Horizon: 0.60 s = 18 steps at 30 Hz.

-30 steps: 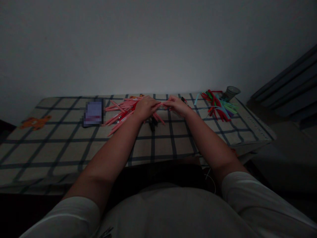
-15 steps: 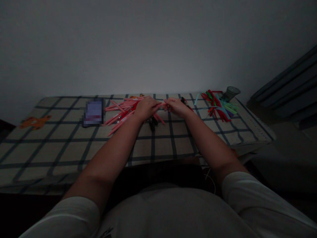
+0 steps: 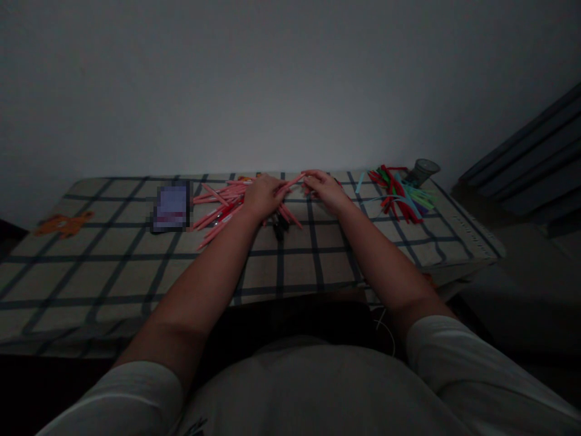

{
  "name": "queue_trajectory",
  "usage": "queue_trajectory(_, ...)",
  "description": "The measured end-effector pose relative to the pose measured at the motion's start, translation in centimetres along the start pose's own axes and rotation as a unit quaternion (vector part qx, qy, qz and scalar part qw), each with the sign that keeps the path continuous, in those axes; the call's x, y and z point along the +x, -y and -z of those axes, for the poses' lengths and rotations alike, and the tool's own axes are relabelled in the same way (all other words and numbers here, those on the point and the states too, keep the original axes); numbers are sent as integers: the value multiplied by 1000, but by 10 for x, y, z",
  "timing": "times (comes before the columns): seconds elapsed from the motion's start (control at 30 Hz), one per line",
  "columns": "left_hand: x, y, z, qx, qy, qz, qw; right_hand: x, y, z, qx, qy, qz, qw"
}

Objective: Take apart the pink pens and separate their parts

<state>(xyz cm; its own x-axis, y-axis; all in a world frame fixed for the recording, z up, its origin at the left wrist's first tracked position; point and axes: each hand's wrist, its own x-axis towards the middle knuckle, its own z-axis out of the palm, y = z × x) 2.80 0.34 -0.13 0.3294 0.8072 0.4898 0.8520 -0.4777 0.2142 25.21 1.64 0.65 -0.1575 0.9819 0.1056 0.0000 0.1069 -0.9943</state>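
Note:
A slim pink pencil (image 3: 295, 180) slants up to the right between my two hands. Its lower end is in the closed fingers of my left hand (image 3: 262, 197). My right hand (image 3: 327, 191) has its fingertips closed at the upper end. Under and left of my left hand lies a loose pile of similar pink pencils (image 3: 227, 197), with something red and shiny among them. Small black pieces (image 3: 279, 227), too dark to make out, lie just below that hand. More red and black items are partly hidden behind my right hand.
A checked cloth (image 3: 181, 272) covers the table, which stands against a wall. On the left are an orange cutout (image 3: 66, 224) and a blurred phone-like device (image 3: 172, 206). On the right lie colourful strips (image 3: 399, 197) beside a dark see-through cup (image 3: 423, 172).
The pink pencil has gone from nearly level to slanted, its right end higher. My right hand's fingers have risen and shifted toward that end; my left hand has moved slightly left.

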Motion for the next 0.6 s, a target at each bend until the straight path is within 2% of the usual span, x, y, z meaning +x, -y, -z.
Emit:
queue_trajectory(0.23,-1,-10,7,18,49,10,999,2,-2,-2,-6,12,8,1000)
queue_trajectory(0.6,1,-5,3,27,34,-29,999,0,-3,2,-27,11,7,1000)
